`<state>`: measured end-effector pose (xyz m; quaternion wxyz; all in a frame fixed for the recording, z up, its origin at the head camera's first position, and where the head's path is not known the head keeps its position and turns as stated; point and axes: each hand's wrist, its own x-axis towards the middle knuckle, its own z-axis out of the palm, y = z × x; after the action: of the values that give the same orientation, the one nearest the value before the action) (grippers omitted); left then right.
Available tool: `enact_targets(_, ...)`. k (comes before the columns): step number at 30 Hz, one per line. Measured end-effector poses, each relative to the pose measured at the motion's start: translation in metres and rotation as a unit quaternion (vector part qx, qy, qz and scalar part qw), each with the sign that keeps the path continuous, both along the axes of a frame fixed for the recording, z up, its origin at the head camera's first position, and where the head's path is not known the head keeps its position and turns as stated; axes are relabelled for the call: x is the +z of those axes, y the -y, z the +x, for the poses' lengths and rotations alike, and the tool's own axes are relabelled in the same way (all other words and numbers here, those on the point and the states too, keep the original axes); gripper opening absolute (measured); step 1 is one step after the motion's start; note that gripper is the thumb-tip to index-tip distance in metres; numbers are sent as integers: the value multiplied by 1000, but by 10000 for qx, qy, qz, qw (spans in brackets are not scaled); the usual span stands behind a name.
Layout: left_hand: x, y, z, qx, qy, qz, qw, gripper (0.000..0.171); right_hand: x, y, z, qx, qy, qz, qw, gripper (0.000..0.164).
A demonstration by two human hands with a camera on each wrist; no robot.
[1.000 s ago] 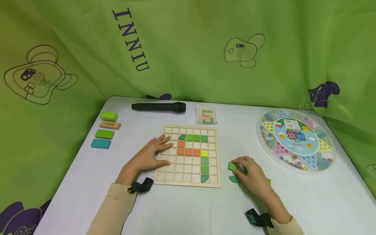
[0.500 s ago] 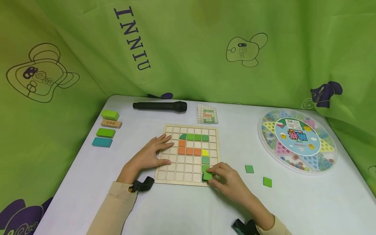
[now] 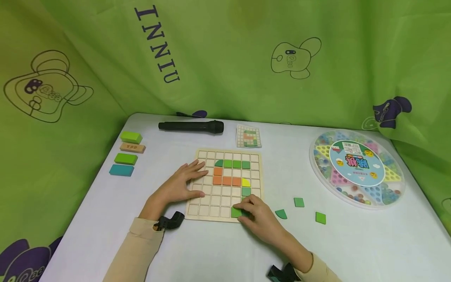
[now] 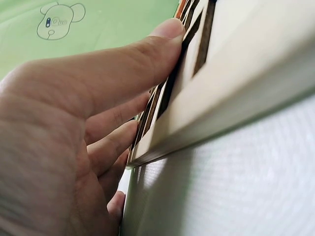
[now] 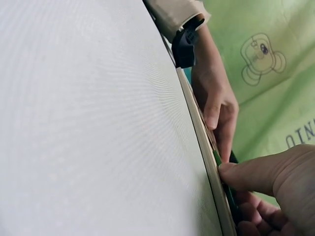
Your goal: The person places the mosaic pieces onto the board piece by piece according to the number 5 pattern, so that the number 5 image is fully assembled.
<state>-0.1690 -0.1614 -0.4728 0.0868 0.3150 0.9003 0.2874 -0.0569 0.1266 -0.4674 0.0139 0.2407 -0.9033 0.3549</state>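
Observation:
A square wooden grid board (image 3: 214, 201) lies on the white table, with green, orange and yellow tiles set in several cells. My left hand (image 3: 177, 184) rests on its left edge, fingers spread and thumb on the rim; the left wrist view shows the thumb (image 4: 133, 64) on the frame. At the near edge, my right hand (image 3: 262, 219) pinches a light green square tile (image 3: 235, 212) over a bottom-row cell. That hand covers the lower right cells. In the right wrist view, the thumb (image 5: 246, 172) touches the green tile (image 5: 217, 157); whether it lies flat is unclear.
Right of the board lie a green quarter-round tile (image 3: 281, 214) and two green square tiles, one lighter (image 3: 320, 218). Beyond are a patterned card (image 3: 248, 136), a black microphone (image 3: 191, 127) and a round marble game box (image 3: 356, 168). Several blocks (image 3: 126, 158) line the left edge.
My right hand has carried the light green square tile leftward from beside the board to its bottom row. The quarter-round tile on the table is uncovered. My left hand stays in place.

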Motion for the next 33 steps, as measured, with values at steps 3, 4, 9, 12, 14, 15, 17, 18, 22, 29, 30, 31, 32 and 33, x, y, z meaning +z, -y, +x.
enact_targets(3,-1,0,-1,-27,-29,22,10000,75,-1,0,0,-26,12,120,9999,31)
enact_targets(4,-1,1,-1,-28,-54,30,10000,75,-1,1,-1,-37,63,151,9999,31)
enact_targets(9,-3,4,-1,-24,-96,113,9999,75,1,3,-1,-67,302,207,9993,34)
enact_targets(12,-4,3,0,-28,4,156,9999,75,3,1,1,-90,378,50,9992,35)
enact_targets(14,-3,1,0,-30,76,161,9998,75,5,-3,3,-99,357,-121,9992,35)
enact_targets(15,-3,1,1,-29,93,173,9998,75,6,-5,3,-120,324,-199,9992,34)
enact_targets(17,-1,0,1,-24,97,161,9998,75,9,-11,3,-182,193,-305,9992,34)
enact_targets(18,-1,0,0,-19,74,142,9999,74,10,-15,3,-238,111,-311,9992,34)
enact_targets(22,-1,0,0,-18,-40,44,10000,74,14,-38,4,-637,-53,-159,9978,36)
enact_targets(29,-2,0,-1,-54,-58,101,9999,73,16,-94,7,-1279,-126,290,9913,37)
enact_targets(30,-2,0,-1,-47,-53,106,9999,73,17,-102,7,-1366,-117,336,9900,37)
enact_targets(31,-2,0,-1,-34,-52,106,9999,73,17,-110,7,-1447,-81,379,9887,37)
enact_targets(32,-3,0,0,-20,-53,102,9999,73,18,-117,7,-1519,-39,447,9874,37)
enact_targets(33,-3,1,0,-11,-57,108,9999,74,18,-124,7,-1583,22,522,9860,38)
